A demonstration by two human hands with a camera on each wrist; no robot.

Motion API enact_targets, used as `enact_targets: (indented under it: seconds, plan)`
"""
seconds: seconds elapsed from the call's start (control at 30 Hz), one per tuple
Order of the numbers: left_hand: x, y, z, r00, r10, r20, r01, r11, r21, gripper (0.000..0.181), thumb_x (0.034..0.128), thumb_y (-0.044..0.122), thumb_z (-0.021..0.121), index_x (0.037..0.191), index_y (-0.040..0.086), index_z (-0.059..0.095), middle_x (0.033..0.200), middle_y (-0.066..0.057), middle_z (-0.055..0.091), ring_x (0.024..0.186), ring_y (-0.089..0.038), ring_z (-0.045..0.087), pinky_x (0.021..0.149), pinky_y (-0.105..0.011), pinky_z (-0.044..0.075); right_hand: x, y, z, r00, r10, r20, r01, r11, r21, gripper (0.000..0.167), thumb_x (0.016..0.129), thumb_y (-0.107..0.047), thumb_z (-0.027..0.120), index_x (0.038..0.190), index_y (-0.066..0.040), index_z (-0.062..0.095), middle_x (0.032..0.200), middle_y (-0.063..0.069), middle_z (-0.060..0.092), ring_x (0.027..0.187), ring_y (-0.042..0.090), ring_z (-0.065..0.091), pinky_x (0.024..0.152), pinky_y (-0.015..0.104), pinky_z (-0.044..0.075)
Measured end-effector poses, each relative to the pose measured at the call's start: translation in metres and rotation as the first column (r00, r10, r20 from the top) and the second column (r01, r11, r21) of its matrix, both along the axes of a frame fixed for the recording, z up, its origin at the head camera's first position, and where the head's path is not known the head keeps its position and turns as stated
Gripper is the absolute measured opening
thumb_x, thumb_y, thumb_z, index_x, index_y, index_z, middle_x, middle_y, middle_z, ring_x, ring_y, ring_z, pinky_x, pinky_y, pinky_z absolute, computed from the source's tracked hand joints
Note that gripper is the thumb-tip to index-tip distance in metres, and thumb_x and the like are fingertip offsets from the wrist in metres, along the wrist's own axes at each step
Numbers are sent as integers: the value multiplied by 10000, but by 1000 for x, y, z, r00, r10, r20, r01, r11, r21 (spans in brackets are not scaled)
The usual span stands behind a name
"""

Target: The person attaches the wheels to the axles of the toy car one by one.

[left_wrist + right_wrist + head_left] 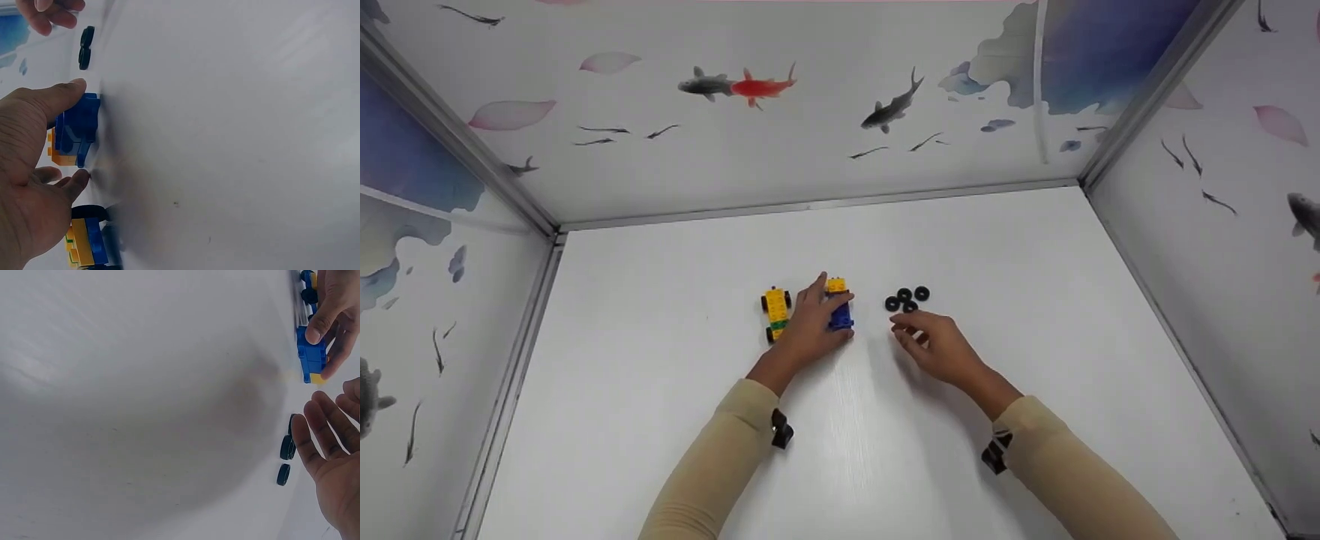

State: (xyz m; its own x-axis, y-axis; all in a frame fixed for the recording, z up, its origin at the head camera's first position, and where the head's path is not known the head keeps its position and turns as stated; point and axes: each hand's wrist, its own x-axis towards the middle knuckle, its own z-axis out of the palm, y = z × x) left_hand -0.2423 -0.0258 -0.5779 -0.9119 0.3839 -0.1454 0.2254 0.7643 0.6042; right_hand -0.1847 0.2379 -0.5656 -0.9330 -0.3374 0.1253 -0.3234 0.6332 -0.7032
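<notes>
My left hand (810,322) grips a blue and yellow building-block toy car body (841,316), its thumb on one side and fingers on the other. In the left wrist view, part of the blue body (80,125) is hidden behind the thumb. My right hand (946,349) hovers just in front of several small black wheels (922,293), fingers loosely bent with nothing visible between them. Some of those wheels (283,475) also appear beside the fingers in the right wrist view.
Left of my left hand stands a second toy car (776,304), yellow with a green strip, a blue base and black wheels. Everything rests on a white tabletop (660,420). Walls printed with fish (889,109) enclose the back and both sides.
</notes>
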Motion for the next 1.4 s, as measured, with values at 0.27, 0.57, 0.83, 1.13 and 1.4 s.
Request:
enact_targets:
  seconds: [0.27, 0.57, 0.83, 1.13, 1.4]
  plan:
    - [-5, 1, -2, 1000, -22, -18, 23, 1000, 10, 623, 1030, 347, 806, 1609, 310, 581, 1880, -73, 108, 1704, -406, 213, 1323, -589, 394, -1, 6, -3, 999, -35, 21, 35, 999, -6, 296, 1076, -85, 708, 1359, -9, 748, 1207, 122, 814, 1083, 276, 780, 866, 427, 677]
    - [-7, 2, -3, 1000, -15, -16, 15, 1000, 4, 592, 1018, 347, 815, 1572, 317, 610, 1860, -67, 178, 1673, -384, 271, 1315, -571, 414, -4, 13, -6, 995, -103, -7, 103, 995, 8, 285, 1049, -78, 741, 1320, 9, 763, 1210, 138, 787, 1108, 290, 767, 873, 427, 678]
    - [-5, 4, -2, 999, 25, 28, -26, 1000, 14, 581, 1014, 327, 822, 1555, 345, 610, 1854, -80, 174, 1667, -365, 278, 1311, -563, 422, -5, 16, -12, 989, -144, -26, 144, 989, 11, 293, 1019, -39, 767, 1307, 16, 761, 1302, 182, 731, 1198, 370, 730, 906, 502, 666]
    - [1, 2, -2, 999, 38, 6, -38, 998, 52, 546, 998, 302, 845, 1508, 329, 652, 1827, -53, 221, 1626, -356, 332, 1299, -555, 440, -9, 14, -15, 985, -168, -35, 169, 985, 44, 330, 1012, -27, 770, 1336, 30, 741, 1394, 207, 696, 1285, 407, 696, 954, 506, 653]
    - [2, 0, 2, 997, 62, -38, -56, 989, 134, 528, 970, 287, 881, 1452, 358, 678, 1809, 17, 203, 1522, -383, 500, 1227, -545, 522, -11, 12, -14, 985, -173, -20, 174, 983, 51, 369, 1009, -32, 775, 1369, 35, 729, 1422, 206, 686, 1316, 405, 684, 986, 498, 647]
